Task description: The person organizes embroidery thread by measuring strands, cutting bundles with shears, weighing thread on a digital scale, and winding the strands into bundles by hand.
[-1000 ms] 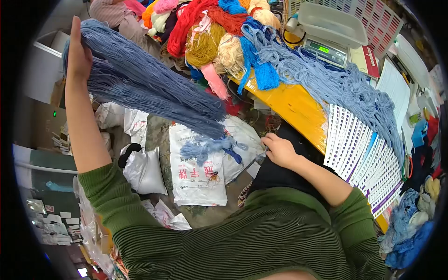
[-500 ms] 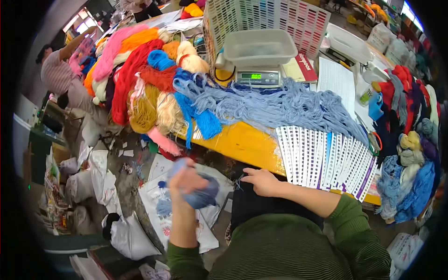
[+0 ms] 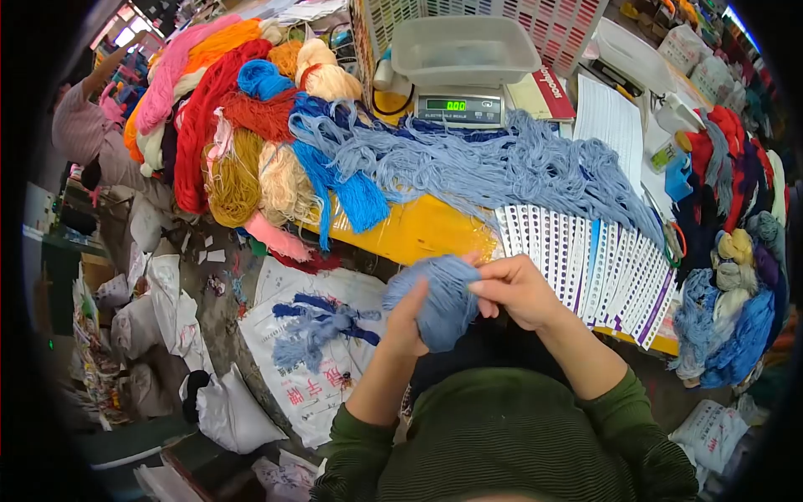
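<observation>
A blue-grey bundle of yarn is in front of my body, just off the table's near edge. My left hand is wrapped round its left side and underside, thumb on top. At its right edge, my right hand pinches the yarn between thumb and forefinger; any single strand there is too fine to make out. Long loose skeins of matching blue-grey yarn lie across the table behind. White cards with rows of holes are lined up along the table's front edge, beyond my right hand.
A digital scale reading 0.00 carries a clear plastic tub. Colourful skeins are heaped at the left, more yarn at the right. Below, blue yarn scraps lie on a white sack. Another person is at far left.
My left hand has brought the yarn bundle up and right, to in front of my body. My right hand has come off my lap and now pinches the bundle's edge.
</observation>
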A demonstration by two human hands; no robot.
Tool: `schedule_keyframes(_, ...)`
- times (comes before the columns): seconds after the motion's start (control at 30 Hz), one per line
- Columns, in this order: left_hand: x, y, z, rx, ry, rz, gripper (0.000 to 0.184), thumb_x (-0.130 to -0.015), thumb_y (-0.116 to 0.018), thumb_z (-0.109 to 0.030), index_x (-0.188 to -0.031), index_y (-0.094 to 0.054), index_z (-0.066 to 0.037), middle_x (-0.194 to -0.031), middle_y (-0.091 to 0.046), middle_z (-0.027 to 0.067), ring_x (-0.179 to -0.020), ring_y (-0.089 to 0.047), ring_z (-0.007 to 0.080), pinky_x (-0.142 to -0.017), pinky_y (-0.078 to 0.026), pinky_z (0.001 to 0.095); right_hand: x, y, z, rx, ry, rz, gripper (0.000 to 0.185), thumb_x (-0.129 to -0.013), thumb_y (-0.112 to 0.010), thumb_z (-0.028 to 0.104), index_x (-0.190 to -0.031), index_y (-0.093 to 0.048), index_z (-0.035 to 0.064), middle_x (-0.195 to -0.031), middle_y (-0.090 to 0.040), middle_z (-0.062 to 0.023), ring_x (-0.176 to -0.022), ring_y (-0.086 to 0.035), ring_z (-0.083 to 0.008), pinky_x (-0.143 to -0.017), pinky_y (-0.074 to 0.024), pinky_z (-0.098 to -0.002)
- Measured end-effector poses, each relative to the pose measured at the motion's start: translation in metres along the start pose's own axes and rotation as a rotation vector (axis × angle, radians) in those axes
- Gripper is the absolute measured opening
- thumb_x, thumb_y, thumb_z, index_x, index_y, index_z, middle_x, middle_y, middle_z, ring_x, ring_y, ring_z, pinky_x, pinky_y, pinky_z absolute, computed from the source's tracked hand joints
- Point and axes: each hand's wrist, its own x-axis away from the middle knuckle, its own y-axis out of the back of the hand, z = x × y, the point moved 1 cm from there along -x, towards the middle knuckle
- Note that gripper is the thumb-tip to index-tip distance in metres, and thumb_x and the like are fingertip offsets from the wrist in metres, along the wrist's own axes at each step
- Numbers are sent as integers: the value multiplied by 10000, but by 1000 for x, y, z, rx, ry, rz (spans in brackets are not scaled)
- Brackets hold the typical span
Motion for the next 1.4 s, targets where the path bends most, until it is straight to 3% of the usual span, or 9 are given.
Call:
schedule_keyframes(0.03,0,-1,-1,49,-14,-27,518,-818,-360,-315,-1157,-315,74,-1076,-456,169,-867,-497,219,-780,-375,310,1,0,3,-25,-15,-30,138,-751,-538,101,-674,-568,-9,-532,-527,-32,-424,-445,-57,-421,-351,-163)
schedule_keyframes(0.13,-1,12,6,-482,48,-49,477,-805,-389,-258,-1139,-335,78,-1057,-466,164,-891,-495,219,-791,-376,311,1,-5,-4,-44,39,-47,156,-762,-523,94,-652,-560,-11,-542,-537,-46,-445,-467,-70,-437,-374,-166)
schedule_keyframes(0.33,0,4,2,42,42,-199,279,-788,-445,-90,-1031,-454,46,-834,-530,88,-737,-507,145,-666,-406,250,5,-6,14,-337,-94,-47,178,-771,-504,82,-649,-551,-38,-579,-558,-77,-512,-523,-92,-498,-422,-188)
schedule_keyframes(0.53,-3,8,10,-101,17,-136,344,-790,-437,-155,-1056,-419,63,-937,-504,137,-813,-505,182,-695,-417,292,0,-9,2,-60,48,-19,181,-776,-491,73,-651,-557,-39,-594,-569,-86,-496,-527,-101,-519,-434,-189)
schedule_keyframes(0.73,-3,7,9,-70,-5,-284,319,-805,-424,-158,-1030,-429,67,-877,-518,128,-750,-512,182,-645,-426,288,1,-12,4,-190,-22,-74,150,-767,-496,61,-681,-573,-36,-588,-569,-82,-485,-521,-89,-492,-429,-186)
schedule_keyframes(0.93,3,14,17,-171,-35,-190,300,-810,-423,-149,-1022,-435,62,-867,-519,121,-725,-514,181,-619,-432,292,3,-14,-3,-3,6,-52,140,-760,-508,67,-697,-575,-40,-584,-567,-78,-480,-515,-78,-467,-421,-175)
schedule_keyframes(1.13,8,6,11,-147,24,-153,288,-811,-425,-158,-1020,-449,40,-862,-520,116,-746,-522,180,-648,-439,297,10,-17,-13,-215,32,-94,127,-754,-514,55,-712,-577,-47,-629,-580,-97,-487,-520,-83,-458,-417,-165)
schedule_keyframes(1.33,19,-1,7,24,120,-374,180,-818,-417,-134,-883,-494,14,-754,-525,57,-685,-489,121,-655,-401,274,17,-19,-10,-646,-147,-80,171,-785,-485,93,-861,-536,-52,-750,-578,-100,-512,-508,-78,-443,-381,-137)
schedule_keyframes(1.4,24,19,7,325,136,-126,149,-825,-395,-134,-770,-483,-27,-669,-497,24,-647,-477,95,-671,-390,269,14,-16,-19,-803,-189,140,194,-796,-478,120,-887,-525,-45,-715,-558,-71,-491,-471,-70,-436,-353,-137)
